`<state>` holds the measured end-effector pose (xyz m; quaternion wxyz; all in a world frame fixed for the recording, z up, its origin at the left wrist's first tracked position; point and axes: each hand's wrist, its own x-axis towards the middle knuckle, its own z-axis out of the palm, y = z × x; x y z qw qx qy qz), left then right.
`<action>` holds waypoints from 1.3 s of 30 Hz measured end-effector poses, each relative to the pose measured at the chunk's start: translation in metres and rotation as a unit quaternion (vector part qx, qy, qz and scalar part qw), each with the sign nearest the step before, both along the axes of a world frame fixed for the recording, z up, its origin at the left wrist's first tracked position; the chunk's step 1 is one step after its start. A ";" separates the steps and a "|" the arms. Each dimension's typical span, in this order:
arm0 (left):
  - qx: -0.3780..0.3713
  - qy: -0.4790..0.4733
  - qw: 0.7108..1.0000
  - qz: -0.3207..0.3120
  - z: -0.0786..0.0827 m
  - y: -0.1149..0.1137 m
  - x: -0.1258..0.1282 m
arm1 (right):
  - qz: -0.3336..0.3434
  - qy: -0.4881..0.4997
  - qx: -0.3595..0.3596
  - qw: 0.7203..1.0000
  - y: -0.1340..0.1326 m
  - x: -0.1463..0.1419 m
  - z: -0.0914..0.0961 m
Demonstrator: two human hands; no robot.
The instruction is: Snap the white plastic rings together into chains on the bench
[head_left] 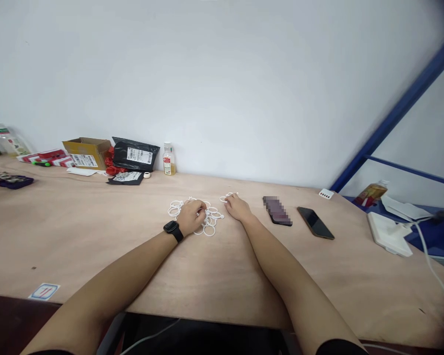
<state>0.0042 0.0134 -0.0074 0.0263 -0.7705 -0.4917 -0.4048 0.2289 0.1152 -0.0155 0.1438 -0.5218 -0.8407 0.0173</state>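
A heap of small white plastic rings [209,224] lies on the wooden table [96,236] in front of me. My left hand [192,214], a black watch on its wrist, rests on the heap with fingers curled over some rings. My right hand [237,206] sits just right of the heap, fingers bent, pinching a few white rings [227,197] at its fingertips.
Two dark phones [277,210] [315,223] lie to the right of my hands. At the back left are a cardboard box [86,153], black parcel bags [135,157] and a small bottle [168,160]. A white charger [388,234], cables and a blue metal frame [392,118] stand at the right.
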 end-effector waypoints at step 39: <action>0.010 0.013 0.999 -0.035 -0.002 0.003 -0.001 | -0.046 -0.003 -0.014 0.999 -0.033 0.007 0.004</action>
